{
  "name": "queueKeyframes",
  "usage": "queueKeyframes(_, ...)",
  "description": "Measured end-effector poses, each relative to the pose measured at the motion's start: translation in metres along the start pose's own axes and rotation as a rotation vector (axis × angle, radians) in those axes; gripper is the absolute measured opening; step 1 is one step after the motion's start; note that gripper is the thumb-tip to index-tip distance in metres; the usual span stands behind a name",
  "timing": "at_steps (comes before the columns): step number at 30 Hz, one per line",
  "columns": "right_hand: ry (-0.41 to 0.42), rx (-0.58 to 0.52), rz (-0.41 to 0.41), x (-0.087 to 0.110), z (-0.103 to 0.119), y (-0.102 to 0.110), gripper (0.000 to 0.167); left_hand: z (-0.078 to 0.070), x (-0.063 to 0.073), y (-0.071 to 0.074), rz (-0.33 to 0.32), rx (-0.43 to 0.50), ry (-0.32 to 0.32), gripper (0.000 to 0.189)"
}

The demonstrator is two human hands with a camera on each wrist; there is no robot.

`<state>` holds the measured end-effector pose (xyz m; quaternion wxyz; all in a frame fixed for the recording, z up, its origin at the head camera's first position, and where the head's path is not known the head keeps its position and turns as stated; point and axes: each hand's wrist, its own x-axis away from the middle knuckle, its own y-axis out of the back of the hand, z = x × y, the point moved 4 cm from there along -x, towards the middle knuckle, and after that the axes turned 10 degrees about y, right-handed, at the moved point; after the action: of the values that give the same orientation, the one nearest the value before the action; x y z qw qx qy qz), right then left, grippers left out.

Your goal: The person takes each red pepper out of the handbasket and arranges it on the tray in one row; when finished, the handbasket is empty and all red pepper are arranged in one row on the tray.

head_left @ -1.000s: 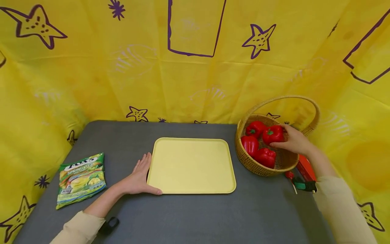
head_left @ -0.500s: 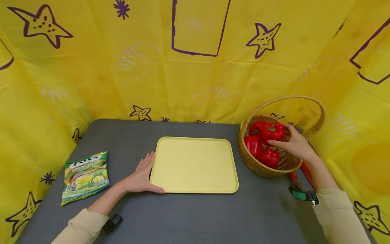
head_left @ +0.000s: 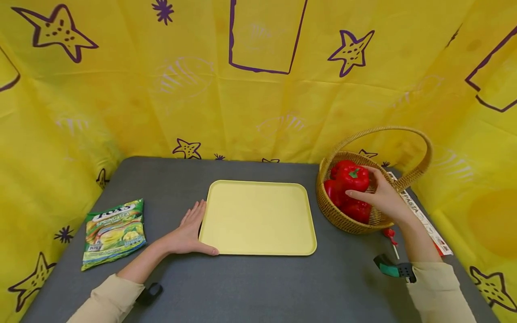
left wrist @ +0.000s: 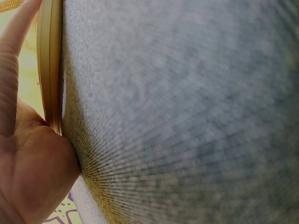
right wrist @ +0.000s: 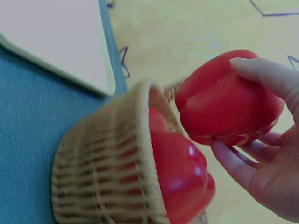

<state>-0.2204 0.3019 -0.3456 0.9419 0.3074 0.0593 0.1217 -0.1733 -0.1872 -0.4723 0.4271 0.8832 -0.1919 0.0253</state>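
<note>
My right hand (head_left: 381, 193) grips a red bell pepper (head_left: 353, 178) with its green stem facing up, held above the wicker basket (head_left: 337, 219). In the right wrist view the thumb lies on one side of that bell pepper (right wrist: 229, 100) and the fingers on the other, clear of the rim. Other red bell peppers (right wrist: 177, 175) lie inside the basket, partly covered by the held one in the head view. My left hand (head_left: 187, 233) rests with straight fingers along the left edge of a pale yellow tray (head_left: 258, 220), its thumb at the near left corner.
A green candy bag (head_left: 115, 233) lies at the table's left. Right of the basket are a red lollipop (head_left: 390, 234) and a long pasta box (head_left: 424, 220), partly behind the right forearm. The basket's tall handle (head_left: 428, 152) arches over it. A yellow curtain (head_left: 258, 98) hangs behind the table.
The right hand has lifted the bell pepper and shifted it left over the others in the basket. More of the pasta box shows now. The left hand stays at the tray.
</note>
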Motion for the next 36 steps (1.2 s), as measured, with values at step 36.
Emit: queueKeyframes(36, 0.098, -0.322, 0.126, -0.038, 0.023, -0.154, 0.083, -0.001, 0.001, -0.001, -0.022, 0.011, 0.007, 0.138)
